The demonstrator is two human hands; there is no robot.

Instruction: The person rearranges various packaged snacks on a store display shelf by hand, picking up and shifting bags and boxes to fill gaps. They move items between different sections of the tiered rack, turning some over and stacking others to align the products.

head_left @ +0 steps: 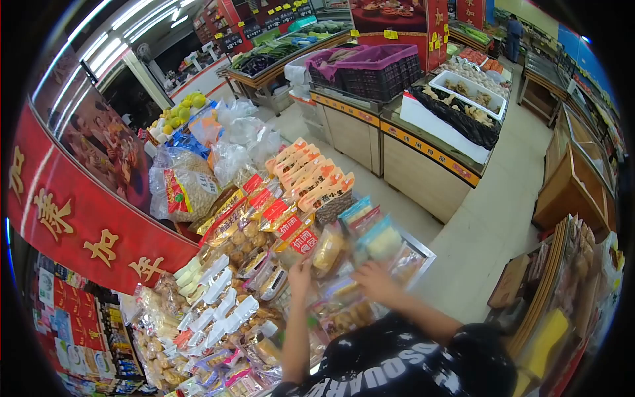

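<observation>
My left hand (301,276) is over the display of packaged snacks, its fingers pinched together beside a clear bag of pastry (329,251). I cannot tell what is between those fingertips. My right hand (377,282) is blurred by motion, just below a clear bag with a blue top (380,239), which is also smeared. Between and below the hands lie more clear snack packets (350,316). Red-labelled snack bags (297,235) stand in a row beyond my left hand.
Orange-topped bags (311,173) and a large bag of nuts (188,188) stand farther back. A red sign panel (79,218) borders the display's left. Black crates (370,69) and a white foam tray (469,96) sit on counters ahead. A distant person (514,36) stands in the aisle.
</observation>
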